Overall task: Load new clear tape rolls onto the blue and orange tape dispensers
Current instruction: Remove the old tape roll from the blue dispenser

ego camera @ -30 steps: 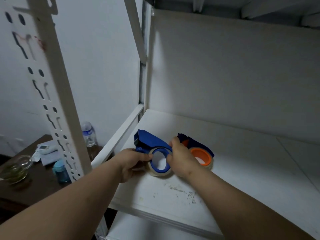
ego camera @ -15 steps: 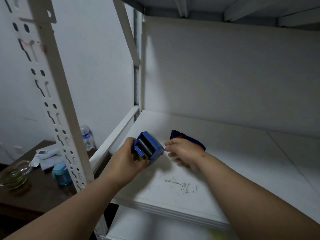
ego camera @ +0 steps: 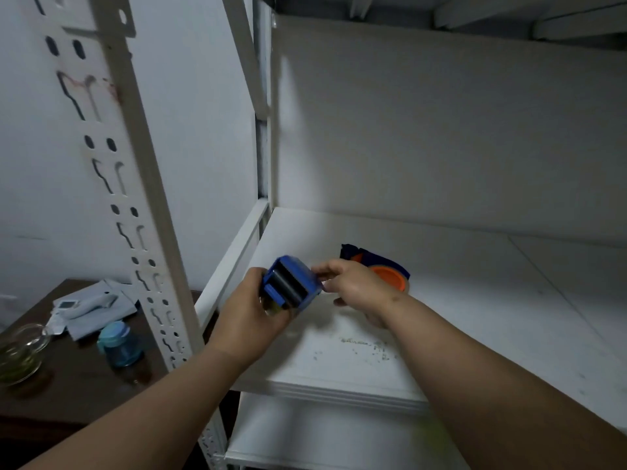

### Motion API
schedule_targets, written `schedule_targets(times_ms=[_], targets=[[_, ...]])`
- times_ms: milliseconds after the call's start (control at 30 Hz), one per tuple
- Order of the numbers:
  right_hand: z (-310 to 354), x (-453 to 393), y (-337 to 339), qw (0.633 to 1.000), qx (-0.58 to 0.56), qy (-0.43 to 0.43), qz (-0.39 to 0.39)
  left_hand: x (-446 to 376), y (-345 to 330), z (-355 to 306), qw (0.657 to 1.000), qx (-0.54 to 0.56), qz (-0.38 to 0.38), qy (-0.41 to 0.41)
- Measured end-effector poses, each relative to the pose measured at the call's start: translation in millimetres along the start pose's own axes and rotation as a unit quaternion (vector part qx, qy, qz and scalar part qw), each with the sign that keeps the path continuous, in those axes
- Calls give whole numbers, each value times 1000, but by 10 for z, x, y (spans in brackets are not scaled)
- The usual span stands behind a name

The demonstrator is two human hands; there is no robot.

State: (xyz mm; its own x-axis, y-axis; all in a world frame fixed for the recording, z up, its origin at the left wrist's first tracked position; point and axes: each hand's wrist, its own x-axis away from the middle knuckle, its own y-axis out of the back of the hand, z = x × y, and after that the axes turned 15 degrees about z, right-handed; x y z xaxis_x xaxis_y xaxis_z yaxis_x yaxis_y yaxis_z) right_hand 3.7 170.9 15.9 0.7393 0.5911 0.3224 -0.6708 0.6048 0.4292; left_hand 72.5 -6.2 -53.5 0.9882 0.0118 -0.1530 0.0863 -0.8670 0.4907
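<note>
Head view, boxy blue dispenser (ego camera: 291,285), possibly plastic

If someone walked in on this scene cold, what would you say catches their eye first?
Most likely the blue tape dispenser, held up at the centre in the left hand while the right hand pinches its edge. Next comes the orange dispenser lying on the white shelf just behind the right hand. Off to the left, a dark side table carries a blue-capped jar.
</note>
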Motion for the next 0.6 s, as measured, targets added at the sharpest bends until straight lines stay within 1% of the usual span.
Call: schedule_targets(times_ms=[133, 267, 367, 467, 600], targets=[[-42, 20, -97, 999, 33, -22, 9, 40, 89, 3, 996, 66, 26, 54], [-104, 53, -190, 998, 53, -44, 4, 83, 164, -33, 975, 177, 87, 99], [-160, 93, -279, 998, 50, -45, -8, 108, 202, -47, 964, 205, 112, 125], [-199, 127, -351, 998, 43, -45, -24, 126, 224, -33, 955, 226, 121, 148], [-209, 135, -378, 996, 43, -53, -52, 148, 252, -19, 929, 282, 164, 173]])
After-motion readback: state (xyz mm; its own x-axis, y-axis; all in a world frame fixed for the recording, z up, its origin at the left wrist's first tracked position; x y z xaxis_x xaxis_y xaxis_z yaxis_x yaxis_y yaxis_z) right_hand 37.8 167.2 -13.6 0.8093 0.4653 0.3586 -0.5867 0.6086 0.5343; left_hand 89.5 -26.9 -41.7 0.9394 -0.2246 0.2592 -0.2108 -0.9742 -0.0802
